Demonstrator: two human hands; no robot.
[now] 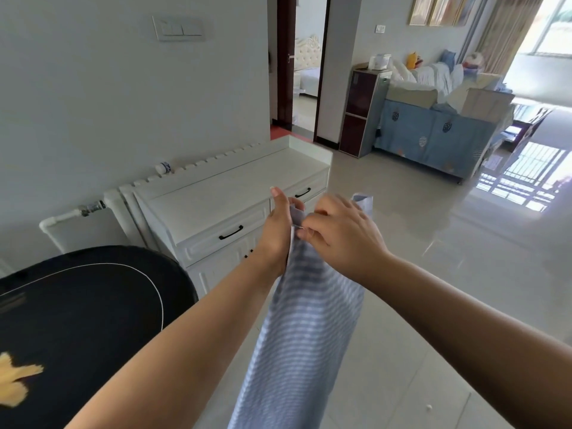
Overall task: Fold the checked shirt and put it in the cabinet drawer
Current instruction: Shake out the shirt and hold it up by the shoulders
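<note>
shirt [303,329] runs off the bottom edge so its lower half is cut off, the pattern's kinda blurred, and the right hand [343,233] covers the top edge where the fingers [309,233] pinch

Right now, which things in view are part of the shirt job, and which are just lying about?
Job:
- shirt, hanging, held at its top by both hands
- left hand
- right hand
- cabinet
- drawer, closed

Lying about:
- black table
- radiator
- small bottle
- light switch
- blue-covered sofa
</note>
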